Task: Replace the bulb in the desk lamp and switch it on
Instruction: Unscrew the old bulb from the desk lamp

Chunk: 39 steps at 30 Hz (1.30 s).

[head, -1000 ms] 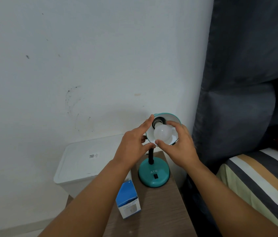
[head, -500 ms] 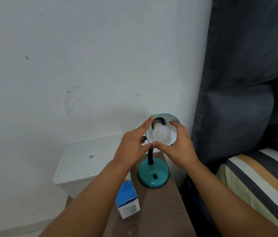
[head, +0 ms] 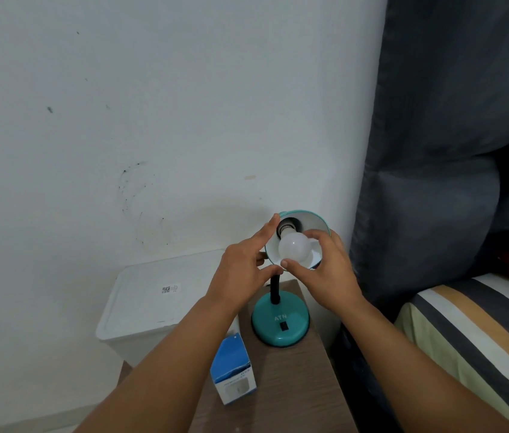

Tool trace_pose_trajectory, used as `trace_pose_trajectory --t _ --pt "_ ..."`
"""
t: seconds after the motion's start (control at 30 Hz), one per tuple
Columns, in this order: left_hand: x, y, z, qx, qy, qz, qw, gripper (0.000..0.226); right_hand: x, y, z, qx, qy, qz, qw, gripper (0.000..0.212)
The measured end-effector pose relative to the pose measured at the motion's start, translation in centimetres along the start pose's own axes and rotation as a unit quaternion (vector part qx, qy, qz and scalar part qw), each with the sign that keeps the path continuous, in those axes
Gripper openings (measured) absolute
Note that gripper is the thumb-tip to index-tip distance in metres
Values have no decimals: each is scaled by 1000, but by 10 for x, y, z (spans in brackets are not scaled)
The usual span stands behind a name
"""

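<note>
A teal desk lamp stands on a wooden bedside table (head: 281, 385), its round base (head: 279, 323) bearing a black switch. The shade (head: 309, 220) tilts up toward me, white inside. A white bulb (head: 294, 246) sits in the black socket with its metal thread partly showing. My left hand (head: 244, 273) grips the shade's left rim, index finger along the edge. My right hand (head: 325, 270) pinches the bulb between thumb below and fingers above. A blue and white bulb box (head: 234, 370) stands on the table in front of the lamp.
A white lidded plastic bin (head: 153, 295) stands left of the table against the white wall. A dark grey curtain (head: 434, 151) hangs at right. A bed with a striped cover (head: 478, 339) lies close on the right.
My right hand has turned around the bulb, its fingers shifting over the top. The left hand stays on the shade's rim.
</note>
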<state>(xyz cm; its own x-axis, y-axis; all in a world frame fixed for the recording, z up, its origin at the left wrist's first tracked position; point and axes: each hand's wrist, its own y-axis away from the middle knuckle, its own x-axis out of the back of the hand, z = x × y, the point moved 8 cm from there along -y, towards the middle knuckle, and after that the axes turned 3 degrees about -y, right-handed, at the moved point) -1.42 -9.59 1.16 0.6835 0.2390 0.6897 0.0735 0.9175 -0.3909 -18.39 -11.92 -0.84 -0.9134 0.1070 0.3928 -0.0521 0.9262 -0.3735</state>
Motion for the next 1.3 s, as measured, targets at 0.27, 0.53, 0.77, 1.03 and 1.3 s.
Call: trace_pose_trajectory --t 0.27,0.53,0.77,1.03,1.3 --pt "-1 3 3 -4 5 7 1000 93 -1 4 -2 9 -27 -12 1000 80" --pt "-1 2 0 1 0 1 1000 95 -2 1 -3 0 -22 -18 1000 59" --pt "1 2 4 2 -3 6 1000 91 1 4 0 -29 -14 2 999 82" --pt "1 3 4 6 -4 6 1000 94 0 3 -2 2 -10 -3 1000 60" --pt "4 5 10 6 2 6 1000 88 -1 5 2 -44 4 20 999 77"
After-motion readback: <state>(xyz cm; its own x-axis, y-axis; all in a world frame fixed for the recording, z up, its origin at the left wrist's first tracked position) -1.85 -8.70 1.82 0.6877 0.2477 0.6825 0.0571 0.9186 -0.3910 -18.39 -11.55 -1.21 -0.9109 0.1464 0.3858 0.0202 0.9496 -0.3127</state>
